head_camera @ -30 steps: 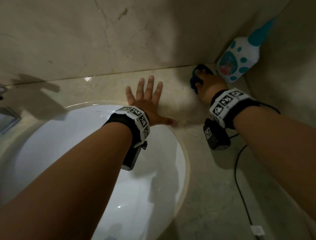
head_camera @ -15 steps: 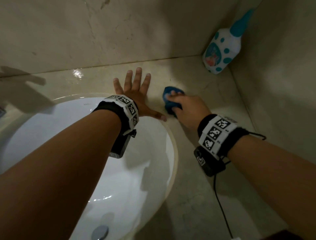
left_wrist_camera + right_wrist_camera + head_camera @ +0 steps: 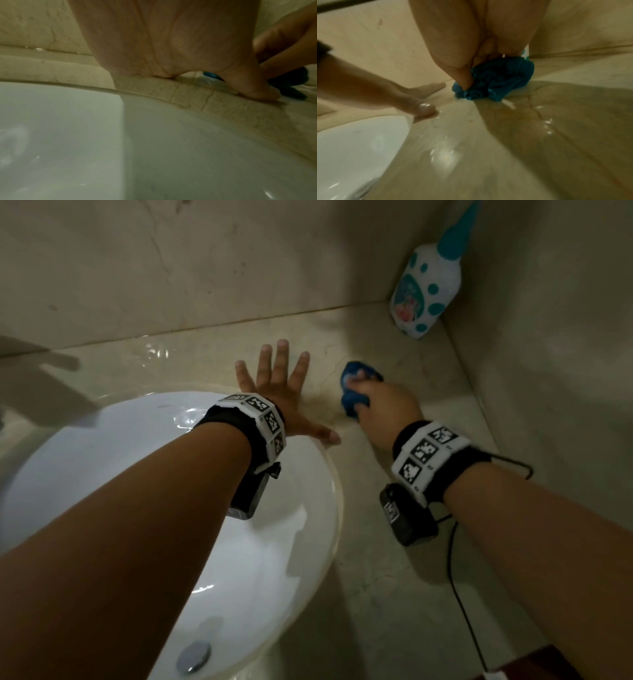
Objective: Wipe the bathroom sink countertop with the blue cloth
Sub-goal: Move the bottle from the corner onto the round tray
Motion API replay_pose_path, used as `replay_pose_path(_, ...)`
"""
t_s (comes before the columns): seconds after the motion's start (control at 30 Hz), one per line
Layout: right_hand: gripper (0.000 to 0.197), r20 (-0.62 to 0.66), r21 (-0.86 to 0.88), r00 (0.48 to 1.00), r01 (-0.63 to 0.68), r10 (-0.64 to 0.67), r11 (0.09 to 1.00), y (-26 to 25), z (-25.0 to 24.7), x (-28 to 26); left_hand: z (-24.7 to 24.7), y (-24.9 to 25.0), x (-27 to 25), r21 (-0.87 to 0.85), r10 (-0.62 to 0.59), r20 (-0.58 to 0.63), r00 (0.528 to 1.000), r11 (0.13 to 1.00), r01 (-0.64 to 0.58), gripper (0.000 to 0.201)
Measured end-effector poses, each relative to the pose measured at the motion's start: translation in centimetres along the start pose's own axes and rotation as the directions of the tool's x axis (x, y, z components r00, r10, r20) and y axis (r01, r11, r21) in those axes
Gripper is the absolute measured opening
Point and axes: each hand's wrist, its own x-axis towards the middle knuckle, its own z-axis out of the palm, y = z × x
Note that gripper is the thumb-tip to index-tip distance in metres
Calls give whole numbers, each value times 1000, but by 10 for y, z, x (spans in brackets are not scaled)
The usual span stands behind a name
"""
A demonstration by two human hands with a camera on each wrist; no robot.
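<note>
A bunched blue cloth [image 3: 356, 392] lies on the beige stone countertop [image 3: 394, 594] to the right of the white sink [image 3: 120, 508]. My right hand [image 3: 373, 398] grips the cloth and presses it onto the wet stone; the right wrist view shows the cloth [image 3: 498, 81] wadded under my fingers. My left hand [image 3: 277, 385] lies flat on the countertop behind the sink's rim, fingers spread, thumb near the cloth. In the left wrist view the palm [image 3: 163, 40] rests on the stone rim [image 3: 188, 94] with the cloth [image 3: 288, 83] just beyond the thumb.
A white bottle with teal dots and a teal spout [image 3: 428, 285] stands in the back right corner. Walls close the counter at the back and right. A black cable [image 3: 462, 594] runs down the counter from my right wrist. The sink drain [image 3: 195, 655] is at the bottom.
My right hand has drawn the cloth from the back right corner by the bottle leftward and toward me, to beside my left thumb. The left hand has stayed flat in place.
</note>
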Motion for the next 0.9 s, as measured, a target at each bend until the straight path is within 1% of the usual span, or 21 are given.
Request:
replay_pose_path(0.1,47,-38,59,999,20,-17,998,3,3,-16,-7,3,-3,39,-12,18,1000,999,11,141)
replay_pose_path(0.2,45,-59,134,998,-19,27,991,15,2,-28,-17,4,-6,50,8,38,999,999,-10,133)
replay_pose_path(0.27,44,-52,168,995,-76,86,983,24,0,-32,-24,6,-5,31,18,33,999,999,-19,122)
replay_pose_path(0.3,43,-57,182,993,-96,108,979,28,-1,-34,-29,8,-4,21,28,25,999,999,-29,114)
replay_pose_path(0.37,44,-63,195,989,-121,135,973,33,-1,-39,-40,16,-1,-15,79,-9,997,997,-79,100)
replay_pose_path(0.4,44,-65,192,987,-130,144,973,34,-1,-41,-46,22,1,-45,109,-33,994,993,-110,97)
replay_pose_path(0.5,44,-67,190,983,-156,172,969,36,0,-41,-65,45,12,-163,172,-130,976,968,-192,97)
replay_pose_path(0.63,47,-41,207,978,-192,204,959,41,0,-35,-84,77,33,-304,215,-267,939,906,-294,101)
replay_pose_path(0.73,46,-19,225,980,-189,198,956,44,0,-30,-94,95,48,-386,208,-345,915,858,-340,102)
replay_pose_path(0.8,44,-51,282,982,-162,184,945,45,1,-29,-97,106,57,-418,196,-384,903,834,-359,103)
replay_pose_path(0.9,43,-104,240,981,-138,167,961,49,-1,-29,-97,116,70,-431,189,-401,896,824,-367,105)
